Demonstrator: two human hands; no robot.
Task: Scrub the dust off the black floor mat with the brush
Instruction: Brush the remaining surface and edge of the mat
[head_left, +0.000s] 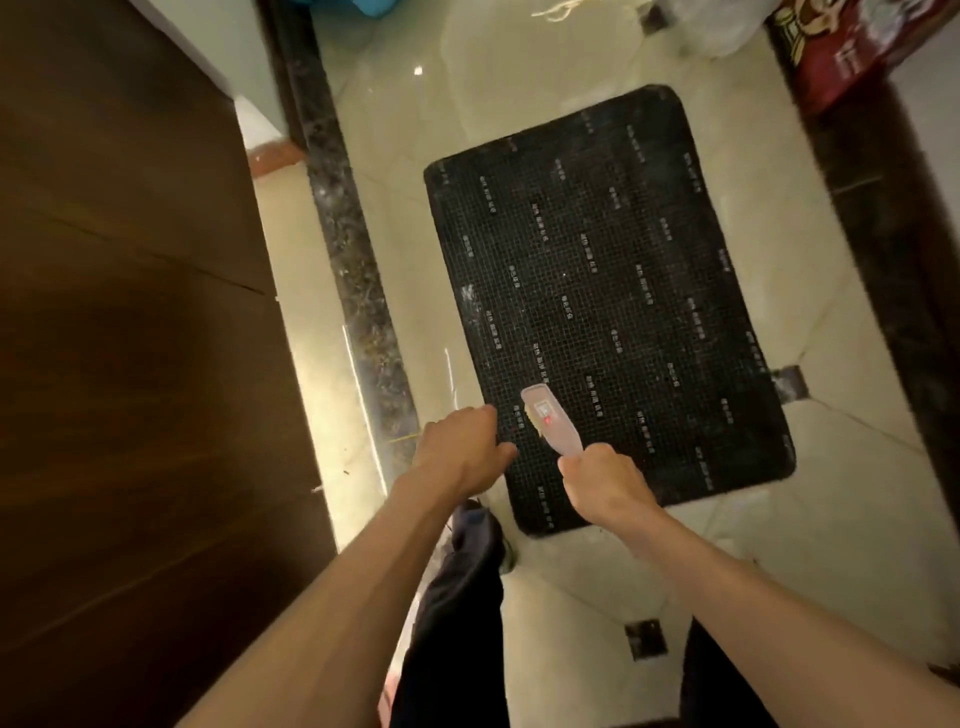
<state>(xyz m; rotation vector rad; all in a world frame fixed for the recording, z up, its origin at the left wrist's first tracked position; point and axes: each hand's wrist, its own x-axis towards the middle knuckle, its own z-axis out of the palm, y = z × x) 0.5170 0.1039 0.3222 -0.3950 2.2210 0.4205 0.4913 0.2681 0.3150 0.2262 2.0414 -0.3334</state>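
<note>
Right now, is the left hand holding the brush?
No, the brush is gripped by the right hand; the left hand presses on the mat's edge.

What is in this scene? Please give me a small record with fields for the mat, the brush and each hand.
mat: black floor mat, flat on pale tiles, whitish dust near its left edge
brush: clear plastic brush, head on the mat's near left part
right hand: grips the brush handle
left hand: fingers on the mat's near left edge, holds nothing
</note>
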